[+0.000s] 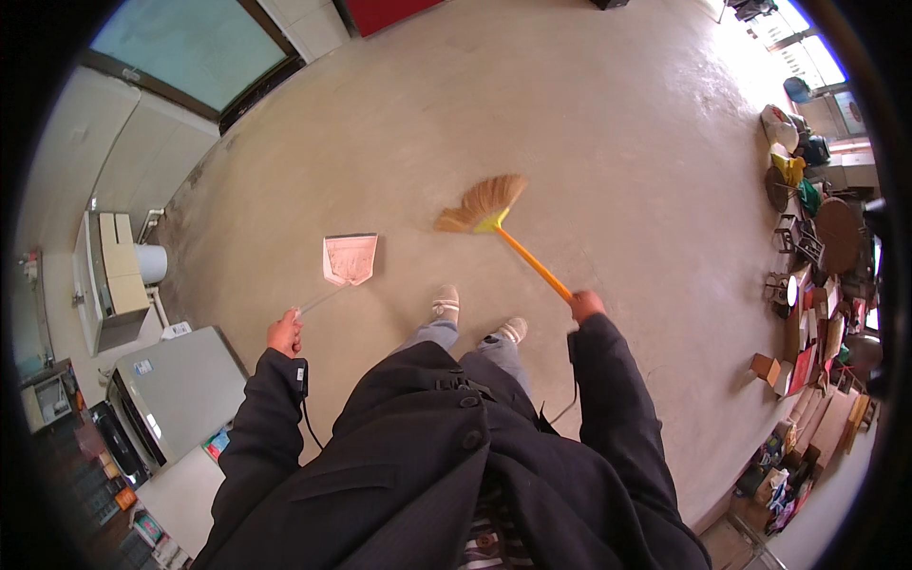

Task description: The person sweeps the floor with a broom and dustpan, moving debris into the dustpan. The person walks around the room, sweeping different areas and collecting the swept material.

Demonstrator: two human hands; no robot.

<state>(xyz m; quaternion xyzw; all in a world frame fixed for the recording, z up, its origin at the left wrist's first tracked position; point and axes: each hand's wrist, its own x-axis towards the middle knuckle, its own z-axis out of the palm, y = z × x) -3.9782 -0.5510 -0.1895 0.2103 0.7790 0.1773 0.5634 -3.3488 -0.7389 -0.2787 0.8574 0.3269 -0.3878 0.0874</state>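
My left hand (284,333) is closed around the thin handle of a pink dustpan (350,258). The pan lies ahead and to the right of that hand, its dark-edged lip facing away from me, with some specks of dirt visible in it. At the right, my right hand (588,306) grips the orange handle of a broom (539,267). Its fanned straw bristles (488,203) are over the concrete floor (570,142), ahead and to the right of the dustpan, and do not touch it. My shoes stand between the two hands.
A grey-topped appliance (178,381) and a washbasin cabinet (122,267) with a white bucket (151,263) stand at the left. A framed glass door (192,50) is at the upper left. Cardboard boxes (766,369), stools and bags line the right side.
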